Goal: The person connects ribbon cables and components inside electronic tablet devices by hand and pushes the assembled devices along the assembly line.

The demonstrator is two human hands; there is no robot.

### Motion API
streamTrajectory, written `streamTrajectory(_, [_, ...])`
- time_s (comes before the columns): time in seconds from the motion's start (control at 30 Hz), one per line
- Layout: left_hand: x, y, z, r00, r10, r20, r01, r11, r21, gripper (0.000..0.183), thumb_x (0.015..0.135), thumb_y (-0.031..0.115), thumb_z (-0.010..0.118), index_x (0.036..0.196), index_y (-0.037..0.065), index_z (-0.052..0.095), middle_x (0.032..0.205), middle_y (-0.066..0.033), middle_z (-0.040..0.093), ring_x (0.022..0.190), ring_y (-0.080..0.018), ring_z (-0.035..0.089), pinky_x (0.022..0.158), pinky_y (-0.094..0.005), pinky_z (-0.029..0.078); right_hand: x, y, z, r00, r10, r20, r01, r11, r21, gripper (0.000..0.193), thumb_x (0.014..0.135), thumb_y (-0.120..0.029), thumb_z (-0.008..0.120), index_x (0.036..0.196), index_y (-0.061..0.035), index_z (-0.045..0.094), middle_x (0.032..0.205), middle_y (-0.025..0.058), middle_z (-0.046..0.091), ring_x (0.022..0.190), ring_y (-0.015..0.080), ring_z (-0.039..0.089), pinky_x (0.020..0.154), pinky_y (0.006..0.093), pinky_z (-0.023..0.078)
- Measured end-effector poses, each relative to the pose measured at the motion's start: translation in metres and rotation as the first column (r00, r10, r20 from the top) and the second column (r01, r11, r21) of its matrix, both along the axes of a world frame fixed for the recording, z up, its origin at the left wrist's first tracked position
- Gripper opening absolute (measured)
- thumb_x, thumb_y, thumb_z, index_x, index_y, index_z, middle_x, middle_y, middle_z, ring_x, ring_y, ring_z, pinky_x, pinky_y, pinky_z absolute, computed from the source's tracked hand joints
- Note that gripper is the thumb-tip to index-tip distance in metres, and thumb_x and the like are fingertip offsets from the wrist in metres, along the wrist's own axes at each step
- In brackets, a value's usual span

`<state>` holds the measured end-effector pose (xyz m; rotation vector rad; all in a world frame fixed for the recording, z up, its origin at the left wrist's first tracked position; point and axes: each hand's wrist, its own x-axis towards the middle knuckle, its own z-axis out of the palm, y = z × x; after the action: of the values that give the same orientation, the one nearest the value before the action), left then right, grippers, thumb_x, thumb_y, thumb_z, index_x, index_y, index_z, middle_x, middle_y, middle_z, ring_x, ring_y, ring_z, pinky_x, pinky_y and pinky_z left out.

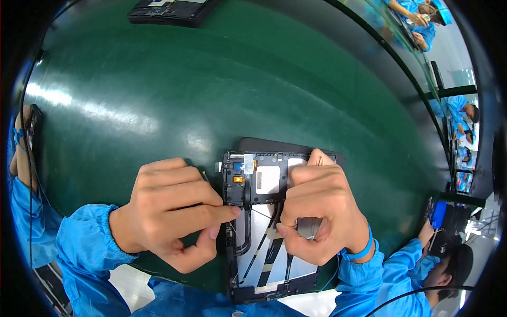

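An opened tablet-like device [268,182] lies in front of me, its black frame, silver inner plates and dark flat cables exposed. My left hand [177,211] is closed at its left edge, the index fingertip touching the frame. A thin, narrow piece shows behind those fingers, but its kind is unclear. Over the right side of the device, my right hand [323,211] is curled with thumb and fingers drawn together; whatever they pinch is hidden. Thin wire-like lines run across the silver plate between both hands. Beneath the device's far edge sits a flat black panel [274,143].
The green tabletop [211,90] stretches beyond the device. Another opened black device [169,11] lies at the far edge. A co-worker's arm [24,158] is at the left rim, and another person [441,274] works at the lower right. A dark rail [391,50] borders the table's right.
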<state>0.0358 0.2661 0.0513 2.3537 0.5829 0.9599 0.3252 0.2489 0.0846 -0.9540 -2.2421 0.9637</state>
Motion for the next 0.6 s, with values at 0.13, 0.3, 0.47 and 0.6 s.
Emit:
streamTrajectory(0.13, [0.003,0.001,-0.001,1.0,-0.005,0.002,0.006,0.999,-0.051,0.035,0.062,0.016,0.069,0.091,0.007,0.087,0.075,-0.004,0.073,0.059,-0.0176,0.065,0.057,-0.032,0.043,0.004,-0.001,-0.001,1.0,0.01,0.008,-0.01,1.0,-0.021,0.019,0.056,-0.008,0.072,0.056,-0.018,0.056,0.056,-0.0066,0.052,0.059,0.0202,0.044,0.068,0.0395,0.028])
streamTrajectory(0.3, [0.003,-0.006,0.003,0.999,0.019,-0.03,-0.023,0.992,-0.122,0.034,0.067,0.01,0.07,0.098,0.005,0.085,0.081,-0.0076,0.075,0.064,-0.0225,0.067,0.057,-0.0341,0.043,0.003,0.0,-0.001,1.0,0.017,0.004,-0.017,1.0,-0.016,0.019,0.056,-0.009,0.072,0.056,-0.0178,0.055,0.056,-0.0066,0.051,0.06,0.0205,0.044,0.067,0.0394,0.028])
streamTrajectory(0.47, [0.005,-0.016,0.007,0.995,0.029,-0.092,-0.034,0.998,-0.056,0.035,0.071,0.008,0.073,0.104,0.003,0.082,0.087,-0.0103,0.076,0.071,-0.0257,0.073,0.062,-0.0365,0.055,0.003,0.002,-0.001,1.0,0.015,-0.006,-0.015,1.0,-0.01,0.019,0.056,-0.011,0.072,0.057,-0.0179,0.054,0.056,-0.0062,0.049,0.06,0.0209,0.043,0.066,0.0396,0.028])
streamTrajectory(0.6, [0.009,-0.024,0.007,0.994,0.051,-0.095,-0.053,0.998,-0.019,0.034,0.072,0.005,0.074,0.105,-0.002,0.08,0.09,-0.0131,0.076,0.079,-0.0294,0.077,0.074,-0.0395,0.066,0.004,0.001,-0.001,1.0,0.016,-0.004,-0.016,1.0,0.003,0.021,0.053,-0.013,0.072,0.056,-0.0186,0.051,0.056,-0.0057,0.048,0.06,0.0211,0.043,0.065,0.04,0.027])
